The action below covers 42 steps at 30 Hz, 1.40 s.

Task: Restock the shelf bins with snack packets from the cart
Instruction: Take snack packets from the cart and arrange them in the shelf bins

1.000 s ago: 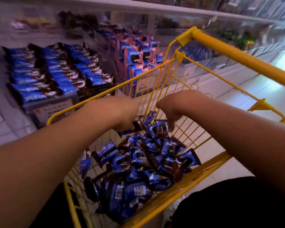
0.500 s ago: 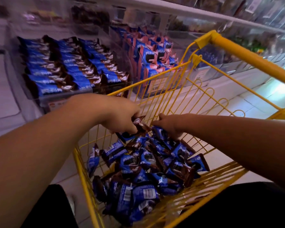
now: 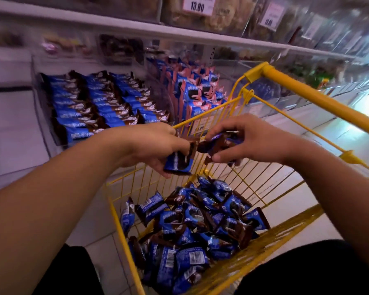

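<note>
Head view: both hands are raised over the far rim of the yellow cart (image 3: 320,99), each holding snack packets. The left hand (image 3: 151,145) has its fingers curled round a blue-and-brown packet (image 3: 177,163) that hangs below the knuckles. The right hand (image 3: 249,143) pinches a second packet (image 3: 219,142) between thumb and fingertips, and there may be another tucked beneath it; blur makes the count uncertain. The two packets meet end to end between the hands.

The loose pile of packets (image 3: 192,228) lies in the near half of the cart basket, heaped toward its near left corner, many still to be moved. On the lower shelf beyond the cart's far rim, the clear bin (image 3: 45,116) already carries neat overlapping rows of matching blue packets (image 3: 102,103). Just to its right stands a bin of pink-and-blue packets (image 3: 196,90), a different product.

The step in hand looks like carrying this handful to the blue bin. To do it well, I would square the packets up so they face the same way as the rows, lift clear of the wire rim, and lay them on the front of a row, shingled like the rest rather than dropped. Keep them out of the pink bin alongside.
</note>
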### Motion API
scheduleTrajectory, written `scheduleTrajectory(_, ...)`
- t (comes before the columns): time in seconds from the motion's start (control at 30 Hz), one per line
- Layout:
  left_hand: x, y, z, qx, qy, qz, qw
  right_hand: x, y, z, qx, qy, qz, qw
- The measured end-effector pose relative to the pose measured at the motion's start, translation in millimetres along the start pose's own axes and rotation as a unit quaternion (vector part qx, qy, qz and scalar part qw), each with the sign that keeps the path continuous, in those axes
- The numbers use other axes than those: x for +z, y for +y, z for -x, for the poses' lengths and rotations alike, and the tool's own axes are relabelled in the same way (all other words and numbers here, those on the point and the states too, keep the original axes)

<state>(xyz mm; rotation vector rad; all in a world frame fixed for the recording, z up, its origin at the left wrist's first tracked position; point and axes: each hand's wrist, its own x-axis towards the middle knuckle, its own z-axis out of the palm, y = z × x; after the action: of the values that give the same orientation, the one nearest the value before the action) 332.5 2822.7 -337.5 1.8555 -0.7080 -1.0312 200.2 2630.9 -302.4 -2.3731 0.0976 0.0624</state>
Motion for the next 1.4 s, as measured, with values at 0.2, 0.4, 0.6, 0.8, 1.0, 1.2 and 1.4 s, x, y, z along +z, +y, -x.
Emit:
scheduleTrajectory(0.2, 0.8, -1.0, 27.5, -0.004, -0.030, 0.278, 0.960, 16.1, -11.6, 25.5, -0.100, 0.166, -0.255, 0.947)
scheduleTrajectory(0.4, 9.8, 3.5, 39.6, 0.044, -0.040, 0.412, 0.909, 45.2, -17.1, 22.8, -0.171, 0.201, -0.105, 0.959)
scheduleTrajectory(0.6, 2.2, -2.1, 38.9, 0.093, 0.007, 0.266, 0.959, 50.8, -21.1, 9.5, -0.182, 0.253, -0.072, 0.947)
scheduleTrajectory(0.8, -5.7, -4.8, 40.2, 0.120, 0.016, 0.192, 0.974, 48.5, -15.6, 4.2, -0.122, 0.162, -0.263, 0.943)
scheduleTrajectory(1.0, -4.1, -7.0, 40.4, 0.058, -0.028, 0.134, 0.989, 49.9, -19.7, 2.9, -0.142, 0.126, -0.172, 0.967)
scheduleTrajectory(1.2, 0.0, -5.8, 32.5, 0.028, 0.040, 0.241, 0.969, 30.1, -11.8, 5.1, 0.089, 0.104, -0.370, 0.919)
scheduleTrajectory(1.4, 14.4, -4.5, 27.6, 0.012, 0.031, 0.358, 0.933, 24.8, -12.5, 3.8, 0.217, 0.156, -0.639, 0.722)
